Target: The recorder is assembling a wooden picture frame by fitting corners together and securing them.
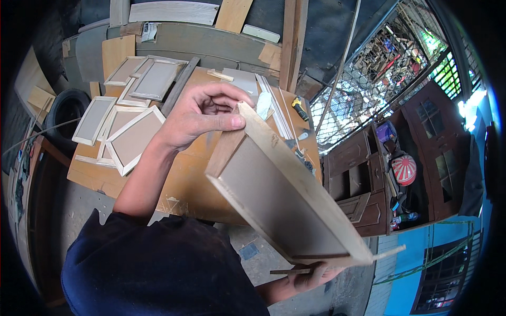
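A wooden frame (276, 195) with a greyish-brown panel inside is tilted in front of me, held at both ends. My left hand (203, 116) is closed on its upper corner, the thumb on the front face and the fingers curled behind. At the lower end, my right hand (311, 279) grips the frame from beneath, its fingers partly hidden. A thin wooden strip (390, 253) sticks out beside that hand, apparently held along with the frame. On the table behind lie several similar frames (135, 140), some overlapping.
The brown worktable (174, 184) also bears long white strips (276, 108), a yellow-and-black handled tool (300, 108) and a dark wooden bar (179, 87). A tyre (68, 113) stands at the left. A dark wooden cabinet (363, 158) holding a red-and-white round object (404, 169) is at the right.
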Motion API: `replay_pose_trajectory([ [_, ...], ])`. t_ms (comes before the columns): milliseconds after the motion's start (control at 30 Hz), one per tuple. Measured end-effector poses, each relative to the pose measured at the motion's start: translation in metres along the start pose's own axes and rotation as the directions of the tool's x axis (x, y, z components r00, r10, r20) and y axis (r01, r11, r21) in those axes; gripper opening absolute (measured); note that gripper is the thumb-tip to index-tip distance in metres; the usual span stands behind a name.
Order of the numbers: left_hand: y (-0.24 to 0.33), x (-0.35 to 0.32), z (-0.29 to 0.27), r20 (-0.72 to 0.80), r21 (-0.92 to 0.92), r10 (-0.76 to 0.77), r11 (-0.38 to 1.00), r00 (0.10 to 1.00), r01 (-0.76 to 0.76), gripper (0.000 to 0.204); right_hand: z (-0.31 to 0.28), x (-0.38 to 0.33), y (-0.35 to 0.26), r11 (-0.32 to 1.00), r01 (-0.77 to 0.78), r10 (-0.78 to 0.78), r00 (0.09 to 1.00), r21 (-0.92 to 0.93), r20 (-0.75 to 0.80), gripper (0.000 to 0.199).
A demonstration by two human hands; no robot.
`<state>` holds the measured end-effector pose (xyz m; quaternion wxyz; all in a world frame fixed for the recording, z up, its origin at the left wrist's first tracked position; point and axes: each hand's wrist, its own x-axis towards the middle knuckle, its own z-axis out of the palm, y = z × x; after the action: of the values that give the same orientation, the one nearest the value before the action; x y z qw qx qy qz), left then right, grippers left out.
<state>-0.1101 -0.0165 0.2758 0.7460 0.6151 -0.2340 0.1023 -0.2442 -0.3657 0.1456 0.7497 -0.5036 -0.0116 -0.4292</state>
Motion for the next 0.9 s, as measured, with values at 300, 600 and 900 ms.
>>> replay_pose_trajectory([
  [300, -0.081, -0.016, -0.048, 0.155, -0.229, -0.322, 0.908, 0.934, 0.351, 0.054, 0.021, -0.012, 0.026, 0.852, -0.506, 0.511, 0.860, 0.132, -0.005, 0.053],
  [600, -0.115, -0.101, 0.012, 0.353, -0.024, -0.645, 0.718, 0.678, 0.695, 0.051, 0.070, -0.012, 0.064, 0.735, -0.589, 0.638, 0.769, 0.337, -0.047, 0.045],
  [900, -0.128, -0.117, 0.075, 0.117, -0.282, -0.775, 0.573, 0.621, 0.769, 0.061, 0.098, -0.048, 0.075, 0.764, -0.637, 0.646, 0.756, 0.109, -0.109, 0.031],
])
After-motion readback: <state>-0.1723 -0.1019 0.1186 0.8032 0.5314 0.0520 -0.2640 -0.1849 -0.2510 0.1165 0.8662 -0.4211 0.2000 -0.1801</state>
